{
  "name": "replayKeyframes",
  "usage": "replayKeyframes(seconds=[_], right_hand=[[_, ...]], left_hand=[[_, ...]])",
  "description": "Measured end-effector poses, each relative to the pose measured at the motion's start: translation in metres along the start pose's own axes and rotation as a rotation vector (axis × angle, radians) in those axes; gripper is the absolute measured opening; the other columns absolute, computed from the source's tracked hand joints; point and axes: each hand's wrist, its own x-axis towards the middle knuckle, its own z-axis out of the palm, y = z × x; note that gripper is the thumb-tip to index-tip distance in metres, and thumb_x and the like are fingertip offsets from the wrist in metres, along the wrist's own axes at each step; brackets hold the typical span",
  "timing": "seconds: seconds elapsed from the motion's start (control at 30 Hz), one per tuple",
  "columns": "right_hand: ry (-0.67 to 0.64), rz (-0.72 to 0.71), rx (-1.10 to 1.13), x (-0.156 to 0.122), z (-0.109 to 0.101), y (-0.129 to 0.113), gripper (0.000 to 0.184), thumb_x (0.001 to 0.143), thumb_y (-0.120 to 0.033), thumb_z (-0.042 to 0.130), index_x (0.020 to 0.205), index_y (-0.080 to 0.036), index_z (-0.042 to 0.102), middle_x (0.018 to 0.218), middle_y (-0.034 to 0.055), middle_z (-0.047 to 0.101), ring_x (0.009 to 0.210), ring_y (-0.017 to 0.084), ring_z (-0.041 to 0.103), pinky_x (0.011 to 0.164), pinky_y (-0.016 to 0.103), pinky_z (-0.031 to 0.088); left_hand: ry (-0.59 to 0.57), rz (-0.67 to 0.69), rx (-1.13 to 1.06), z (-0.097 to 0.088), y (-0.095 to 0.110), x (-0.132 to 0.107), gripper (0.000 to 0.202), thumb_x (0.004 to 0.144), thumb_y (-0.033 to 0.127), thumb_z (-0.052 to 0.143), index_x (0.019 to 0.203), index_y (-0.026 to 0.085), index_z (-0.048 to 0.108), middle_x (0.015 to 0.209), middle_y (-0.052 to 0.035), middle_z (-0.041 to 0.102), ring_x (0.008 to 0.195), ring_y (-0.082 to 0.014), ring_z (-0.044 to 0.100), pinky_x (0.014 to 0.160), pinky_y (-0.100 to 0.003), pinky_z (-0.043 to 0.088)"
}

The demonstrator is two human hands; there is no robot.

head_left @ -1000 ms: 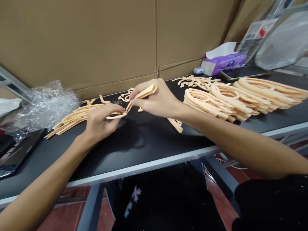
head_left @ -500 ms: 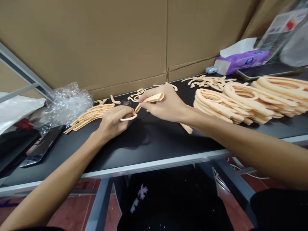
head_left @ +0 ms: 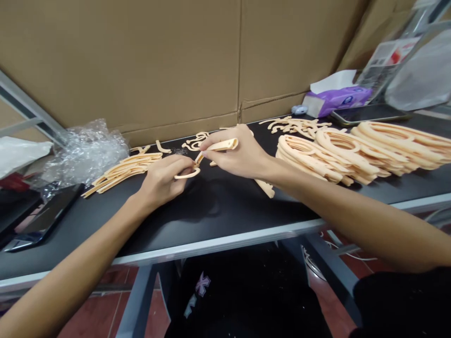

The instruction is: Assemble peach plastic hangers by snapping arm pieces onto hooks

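Observation:
My left hand [head_left: 166,177] is closed on a thin cream-coloured piece with a curved loop end [head_left: 188,174] sticking out past the fingers. In my right hand [head_left: 236,152], fingers wrapped round it, is a cream-coloured folded strip [head_left: 225,144]; its lower tip meets the left-hand piece near the fingertips. Whether the two are joined cannot be made out. Under my right wrist lies another flat cream strip [head_left: 265,188]. Left of my left hand is a pile of long cream strips [head_left: 123,171]. Small curled cream pieces [head_left: 195,141] lie behind the hands.
Stacks of looped cream pieces [head_left: 317,157] cover the right of the black table [head_left: 218,211]. Short cream scraps [head_left: 296,126] lie behind them, near a purple tissue pack [head_left: 340,100] and a tablet-like device [head_left: 369,114]. Crumpled clear plastic [head_left: 93,152] and a dark phone [head_left: 49,216] are at left.
The view has shifted slightly, so the table items at right appear further left. Both hands keep the same hold, with hardly any movement between them.

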Motion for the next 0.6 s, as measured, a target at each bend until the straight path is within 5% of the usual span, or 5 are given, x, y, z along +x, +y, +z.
replayKeyframes(seconds=[0.6], right_hand=[[-0.008,0.062,-0.001,-0.0006,0.0006,-0.0003,0.013,0.084,-0.016,0.070,0.087,-0.021,0.081,0.093,0.0039,0.082,0.088,0.022,0.073,0.086,0.036,0.058]], left_hand=[[0.034,-0.030,-0.029,-0.0006,-0.0014,-0.0002,0.014,0.094,0.028,0.066,0.096,0.029,0.080,0.103,-0.0029,0.086,0.090,-0.0255,0.083,0.085,-0.039,0.065]])
